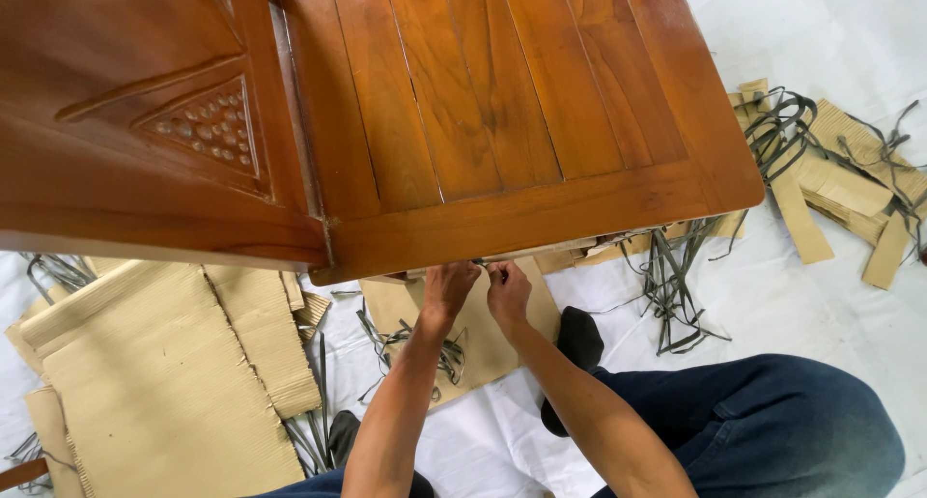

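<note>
- My left hand [448,287] is up at the near edge of the wooden seat [502,102], fingers curled in under the rim; I cannot tell just what they are pinching there.
- My right hand [509,287] sits just beside it, almost touching, fingers pressed together on something small at the same edge, which is too small and too hidden to name.
- The seat is made of reddish-brown planks set in a frame, and it fills the far middle of the view, above both hands.
- A strip of cardboard wrapping [579,250] shows under the seat's near edge, running off to the right of my hands.
- To the left of the seat stands a carved wooden panel [145,121] of the same colour, with a triangle of small raised studs cut into it.
- Below my hands a flat piece of cardboard [478,339] lies on the white floor sheet [772,295].
- Big corrugated cardboard sheets [164,372] lie near left, torn at the edges.
- Loose grey packing straps [676,285] lie in a tangle to the right of my hands, and more of them are among the cardboard scraps [840,184] at far right.
- My knee in blue jeans [772,421] is near right, and my dark-socked foot [577,348] rests on the sheet between it and the flat cardboard.
</note>
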